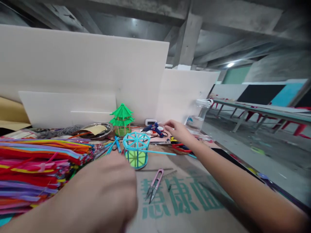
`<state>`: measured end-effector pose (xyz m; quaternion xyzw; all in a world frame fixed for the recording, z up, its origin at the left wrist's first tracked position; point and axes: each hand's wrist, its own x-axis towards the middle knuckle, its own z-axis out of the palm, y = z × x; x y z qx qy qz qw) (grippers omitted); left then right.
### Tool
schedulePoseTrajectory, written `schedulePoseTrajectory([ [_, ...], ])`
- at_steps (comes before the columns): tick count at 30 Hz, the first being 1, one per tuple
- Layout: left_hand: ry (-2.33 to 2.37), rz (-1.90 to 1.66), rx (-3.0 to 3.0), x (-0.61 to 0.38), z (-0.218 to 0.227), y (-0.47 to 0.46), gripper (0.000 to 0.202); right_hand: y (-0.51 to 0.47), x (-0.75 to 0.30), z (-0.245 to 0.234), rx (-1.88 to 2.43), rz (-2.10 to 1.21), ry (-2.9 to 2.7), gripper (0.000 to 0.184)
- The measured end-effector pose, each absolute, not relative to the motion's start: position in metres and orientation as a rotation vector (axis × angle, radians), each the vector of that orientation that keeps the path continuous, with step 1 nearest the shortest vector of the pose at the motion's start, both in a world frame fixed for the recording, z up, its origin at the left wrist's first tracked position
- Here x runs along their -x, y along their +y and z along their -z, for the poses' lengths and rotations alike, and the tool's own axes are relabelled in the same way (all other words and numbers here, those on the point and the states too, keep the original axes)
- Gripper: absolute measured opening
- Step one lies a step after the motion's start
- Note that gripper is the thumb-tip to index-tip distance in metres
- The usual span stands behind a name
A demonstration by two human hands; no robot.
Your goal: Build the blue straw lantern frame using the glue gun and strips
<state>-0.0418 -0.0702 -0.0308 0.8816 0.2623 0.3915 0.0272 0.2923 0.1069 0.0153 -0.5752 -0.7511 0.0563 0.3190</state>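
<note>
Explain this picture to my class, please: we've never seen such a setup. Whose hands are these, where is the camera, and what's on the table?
There is no machine here: one person works bare-handed, and a camera worn on the head looks forward and down. The left hand is blurred in front; its fingers are hidden, so I can't tell whether it holds anything. The right hand is beside a blue glue gun; a grip isn't clear. Between them stands a light-blue frame. Around it are pink snips, a green tiered model, a metal bowl and bundled colourful strips.
</note>
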Motion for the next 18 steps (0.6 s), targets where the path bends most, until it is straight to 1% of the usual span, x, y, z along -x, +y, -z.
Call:
schedulePoseTrajectory([
  [2,0.957,-1.087,-2.775,0.028,0.0,-0.04,0.02,0.085,-0.282,-0.023,1.428,-0.175,-2.0,0.028],
  [4,1.155,-1.049,-2.808,0.017,-0.013,-0.012,0.02,0.062,-0.271,-0.028,1.293,-0.212,-2.073,0.03],
  [7,1.36,-1.017,-2.781,0.012,-0.002,0.014,0.051,0.033,-0.258,-0.032,1.22,-0.173,-2.22,0.031],
  [9,1.387,-1.006,-2.721,0.012,0.013,0.021,0.067,0.021,-0.253,-0.03,1.232,-0.149,-2.311,0.028],
  [10,1.39,-1.008,-2.688,0.013,0.019,0.022,0.071,0.018,-0.252,-0.027,1.233,-0.14,-2.347,0.026],
  [12,1.384,-1.052,-2.622,0.013,0.028,0.022,0.075,0.015,-0.251,-0.02,1.219,-0.099,-2.396,0.023],
  [16,1.326,-1.153,-2.516,0.007,0.036,0.023,0.077,0.02,-0.249,-0.003,1.126,0.04,-2.46,0.012],
  [18,1.309,-1.137,-2.463,0.004,0.038,0.023,0.077,0.021,-0.247,0.004,1.1,0.067,-2.483,0.012],
])
